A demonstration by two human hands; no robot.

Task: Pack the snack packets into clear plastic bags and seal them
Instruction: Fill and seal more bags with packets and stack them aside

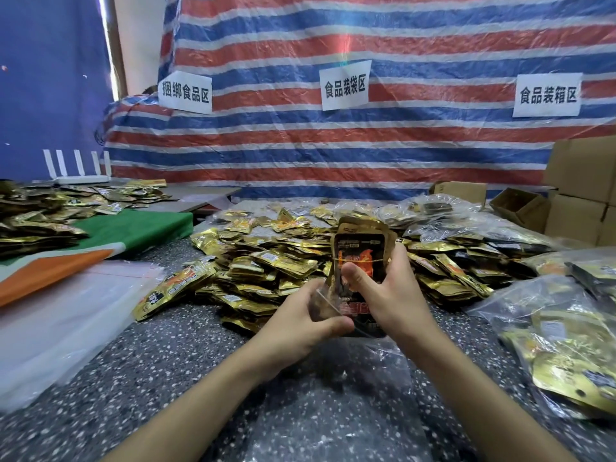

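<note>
Across the top of the frame hung one striped tarp (pixel 366 145) with three paper signs (pixel 345 85) stuck on it. Below that was one speckled table (pixel 150 361), carrying two heaps of gold packets: the main heap (pixel 266 261) at centre, way too many to count, and a second heap (pixel 33 221) at the left edge. The right side had filled bags (pixel 550 328), overlapping so I couldn't get a number, plus cartons (pixel 580 181) at the upper right, cut off by the frame. Lower left sat a stack of empty bags (pixel 50 311). Upper left, one router (pixel 80 176) with five antennas.

Smallest stuff, dead centre: one rubber-banded bundle (pixel 361 251) stood upright, my right hand (pixel 390 295) wrapped round it, thumb on the front. My left hand (pixel 300 325) pinched the mouth of one clear bag (pixel 350 378), which trailed toward the bottom of the frame. So I'd call it the loading step, with the bundle's lower end seemingly just inside the opening. The next move looked like keeping the mouth wide, sliding the bundle down straight, then sealing.
</note>
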